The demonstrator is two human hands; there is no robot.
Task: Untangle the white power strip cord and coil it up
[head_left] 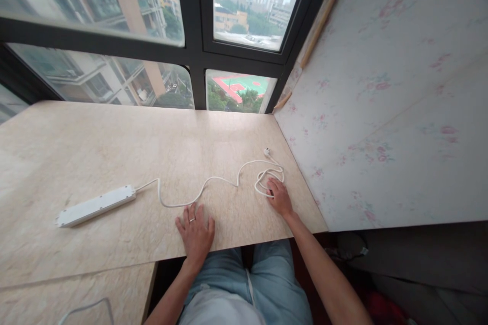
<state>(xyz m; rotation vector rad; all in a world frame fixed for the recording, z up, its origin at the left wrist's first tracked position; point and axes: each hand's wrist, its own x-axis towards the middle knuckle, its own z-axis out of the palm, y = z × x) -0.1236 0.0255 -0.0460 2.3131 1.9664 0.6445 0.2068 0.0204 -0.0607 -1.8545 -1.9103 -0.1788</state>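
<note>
A white power strip (97, 206) lies on the marble-patterned tabletop, upside or side showing small dark screws. From its right end a white power cord (217, 178) winds across the surface into loose loops. The plug (267, 152) rests beyond those loops. My left hand (196, 231) lies flat near the table's front edge, fingers spread, a ring on one finger, fingertips just below the cord. My right hand (279, 196) is at the loops, fingers curled over the cord with the thumb beside it; the fingertips are partly hidden.
Dark-framed windows (196, 56) stand along the back of the tabletop (213, 137). A flower-papered wall (381, 111) borders the right side. At the lower left, a lower surface (125, 289) carries a grey cable (89, 307). My legs (280, 274) are under the front edge.
</note>
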